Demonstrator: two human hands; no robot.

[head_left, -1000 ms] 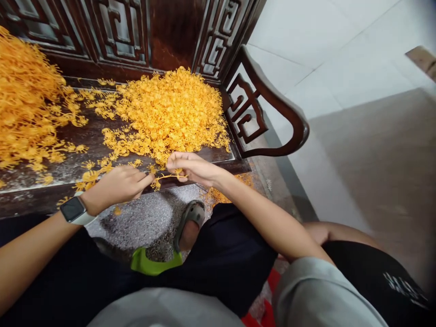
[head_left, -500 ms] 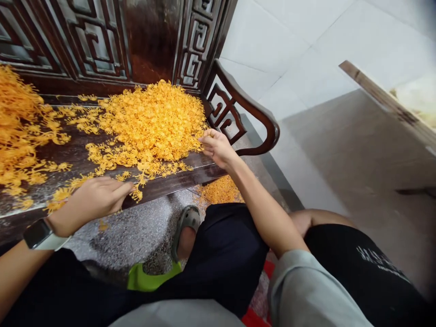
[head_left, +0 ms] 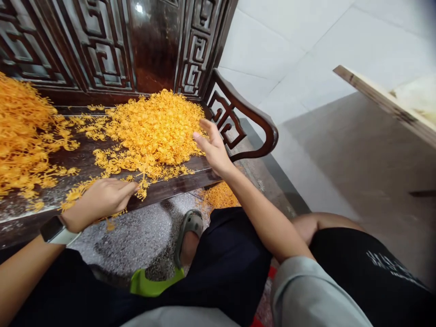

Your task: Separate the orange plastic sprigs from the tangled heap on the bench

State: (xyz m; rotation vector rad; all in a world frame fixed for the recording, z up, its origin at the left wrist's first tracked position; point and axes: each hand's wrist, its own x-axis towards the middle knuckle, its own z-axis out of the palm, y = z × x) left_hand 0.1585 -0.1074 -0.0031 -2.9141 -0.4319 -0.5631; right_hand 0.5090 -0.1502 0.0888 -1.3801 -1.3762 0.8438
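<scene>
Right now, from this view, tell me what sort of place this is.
Probably a room in a home, though I can't be certain: a carved wooden bench is heaped with orange pieces, and a clog-shod foot rests on the speckled floor.

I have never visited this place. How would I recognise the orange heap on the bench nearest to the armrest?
Find the dark wooden bench and, at the picture's right, its curved armrest. The heap lies on the bench beside it. Unlike the stringier, deeper-orange pile at the picture's left edge, it is a yellower mound of short, spidery pieces.
</scene>
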